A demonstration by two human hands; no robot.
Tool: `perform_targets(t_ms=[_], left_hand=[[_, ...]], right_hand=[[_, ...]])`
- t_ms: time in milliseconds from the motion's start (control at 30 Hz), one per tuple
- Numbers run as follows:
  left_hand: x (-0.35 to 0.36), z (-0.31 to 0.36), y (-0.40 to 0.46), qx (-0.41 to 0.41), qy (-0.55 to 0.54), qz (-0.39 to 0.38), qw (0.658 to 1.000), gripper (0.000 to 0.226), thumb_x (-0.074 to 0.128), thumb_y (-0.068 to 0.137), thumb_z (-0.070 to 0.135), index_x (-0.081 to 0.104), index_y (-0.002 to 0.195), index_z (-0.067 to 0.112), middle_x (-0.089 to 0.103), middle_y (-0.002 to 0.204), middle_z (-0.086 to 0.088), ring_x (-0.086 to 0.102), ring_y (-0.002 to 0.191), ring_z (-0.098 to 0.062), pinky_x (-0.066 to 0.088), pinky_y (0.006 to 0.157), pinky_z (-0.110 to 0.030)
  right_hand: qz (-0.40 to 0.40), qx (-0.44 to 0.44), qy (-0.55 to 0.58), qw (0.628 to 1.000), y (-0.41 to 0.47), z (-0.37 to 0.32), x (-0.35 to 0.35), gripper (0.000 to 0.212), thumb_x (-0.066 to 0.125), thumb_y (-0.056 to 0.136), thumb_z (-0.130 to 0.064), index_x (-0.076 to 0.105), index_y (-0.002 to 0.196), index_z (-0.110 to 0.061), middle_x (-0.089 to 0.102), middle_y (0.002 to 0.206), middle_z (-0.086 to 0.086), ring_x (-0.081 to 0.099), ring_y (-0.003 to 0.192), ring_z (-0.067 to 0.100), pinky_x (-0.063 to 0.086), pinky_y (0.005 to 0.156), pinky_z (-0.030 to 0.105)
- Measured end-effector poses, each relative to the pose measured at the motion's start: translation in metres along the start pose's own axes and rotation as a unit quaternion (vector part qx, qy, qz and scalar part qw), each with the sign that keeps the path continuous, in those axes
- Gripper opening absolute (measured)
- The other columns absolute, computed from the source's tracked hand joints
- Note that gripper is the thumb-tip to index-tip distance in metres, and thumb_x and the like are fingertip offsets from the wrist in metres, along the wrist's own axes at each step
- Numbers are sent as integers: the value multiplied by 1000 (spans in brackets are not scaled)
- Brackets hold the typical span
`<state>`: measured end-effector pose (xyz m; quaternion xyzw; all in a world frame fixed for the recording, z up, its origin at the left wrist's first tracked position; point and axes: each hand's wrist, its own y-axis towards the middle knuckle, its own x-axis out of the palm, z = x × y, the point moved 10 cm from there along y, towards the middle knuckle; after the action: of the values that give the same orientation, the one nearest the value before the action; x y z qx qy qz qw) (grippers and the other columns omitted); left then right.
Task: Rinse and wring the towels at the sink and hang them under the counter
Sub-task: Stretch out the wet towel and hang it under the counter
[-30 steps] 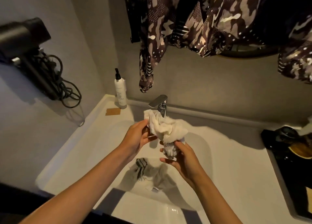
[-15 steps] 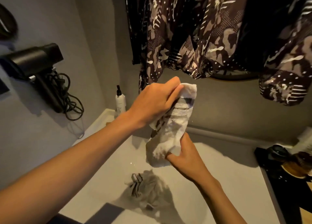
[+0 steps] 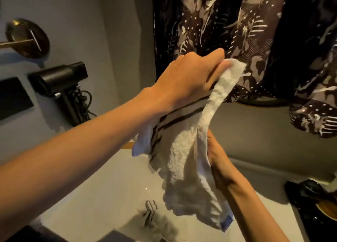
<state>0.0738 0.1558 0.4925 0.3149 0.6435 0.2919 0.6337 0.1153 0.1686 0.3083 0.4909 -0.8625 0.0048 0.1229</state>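
A white terry towel [image 3: 184, 161] with dark stripes hangs spread in the air above the white sink [image 3: 102, 196]. My left hand [image 3: 191, 77] pinches its top corner, raised high in front of the hanging patterned clothes. My right hand [image 3: 217, 161] grips the towel's right edge lower down. A second towel [image 3: 155, 221], crumpled and striped, lies in the sink basin below. The tap is hidden behind the held towel.
Dark patterned garments [image 3: 246, 41] hang across the top. A black hair dryer [image 3: 60, 79] with coiled cord sits on the left wall, below a round mirror [image 3: 27, 39]. Dark items on a black tray [image 3: 313, 205] stand at the right of the counter.
The towel went from a wrung bundle at the tap to being lifted and opened out. My left hand rose with a corner; my right hand slid along the edge. The camera tilted up.
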Motion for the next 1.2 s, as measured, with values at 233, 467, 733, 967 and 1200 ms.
perform_targets(t_ms=[233,467,733,967,1200], left_hand=[[140,-117,-176,-518,-346,-81,778,37,52,100,40,52,73,15,55,72,2,52,72,-14,42,66,-26],[225,-15,-356,-672,-690,-94,254,85,50,86,70,55,141,4,60,137,-23,56,125,-41,40,109,-52],[191,-43,-298,-600,-676,-143,403,47,67,91,22,60,130,-3,67,122,-29,66,112,-44,49,101,-56],[148,-105,-296,-604,-580,-77,542,32,62,95,25,70,109,-2,74,99,-19,72,88,-24,56,81,-36],[128,-136,-284,-577,-512,-59,633,17,62,96,26,72,95,13,69,80,-3,62,69,-15,45,56,-28]], right_hand=[[29,112,236,965,14,38,5,32,48,99,-38,63,91,-11,55,83,8,54,78,22,44,76,36],[92,82,412,903,11,50,-36,72,23,103,-53,72,72,-11,68,70,7,68,66,20,60,67,31],[117,263,304,908,-10,131,-64,69,40,95,-61,69,119,-3,66,126,27,63,115,47,44,104,53],[238,231,-7,943,-35,107,-132,16,69,89,-15,66,95,0,70,98,26,68,84,33,53,77,42],[276,157,-219,923,-40,59,-174,28,66,79,-24,71,84,3,65,69,12,61,59,24,55,53,40]])
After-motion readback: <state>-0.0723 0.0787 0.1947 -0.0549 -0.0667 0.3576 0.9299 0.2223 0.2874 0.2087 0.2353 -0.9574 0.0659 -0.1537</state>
